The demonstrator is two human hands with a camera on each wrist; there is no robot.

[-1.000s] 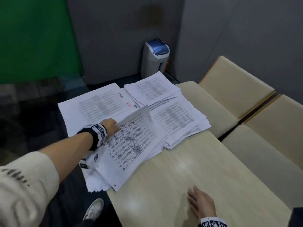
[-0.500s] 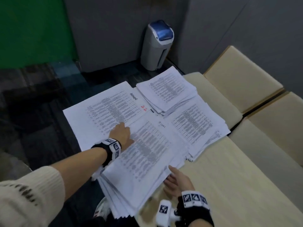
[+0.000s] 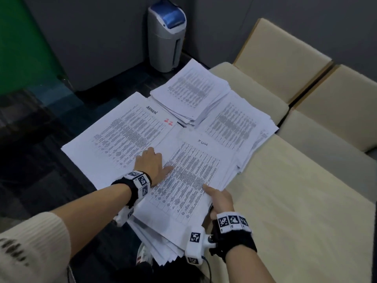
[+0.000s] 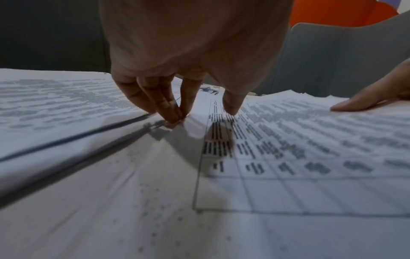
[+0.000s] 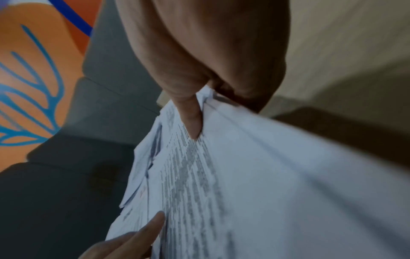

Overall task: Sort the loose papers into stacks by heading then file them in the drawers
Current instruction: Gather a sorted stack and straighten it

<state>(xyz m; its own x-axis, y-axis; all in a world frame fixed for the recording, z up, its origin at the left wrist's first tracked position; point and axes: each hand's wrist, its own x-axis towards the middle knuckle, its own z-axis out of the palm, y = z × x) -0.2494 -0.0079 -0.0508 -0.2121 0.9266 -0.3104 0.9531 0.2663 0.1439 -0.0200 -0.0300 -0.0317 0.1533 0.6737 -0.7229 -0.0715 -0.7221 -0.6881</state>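
Observation:
Four paper stacks lie on the pale table [image 3: 295, 211]. The nearest stack [image 3: 189, 180], headed in small handwriting, overhangs the table's near edge. My left hand [image 3: 155, 162] lies on its left side, beside the "ADMIN" stack [image 3: 122, 135]. In the left wrist view its fingertips [image 4: 173, 117] touch the seam between the two stacks and the thumb presses the top sheet [image 4: 288, 157]. My right hand [image 3: 216, 197] grips the near stack's right edge, thumb on top and fingers underneath; the right wrist view shows that thumb [image 5: 193, 119] on the sheets [image 5: 266, 175].
Two more stacks sit farther back, one at the far corner [image 3: 191, 88] and one to the right [image 3: 234, 123]. Cream chairs [image 3: 281, 58] stand along the table's right side. A grey bin with a blue lid [image 3: 167, 33] stands against the wall. Dark floor lies to the left.
The raised sheet has dropped flat onto the near stack. My right hand left the bare table and took hold of the stack's right edge. The head camera has come closer.

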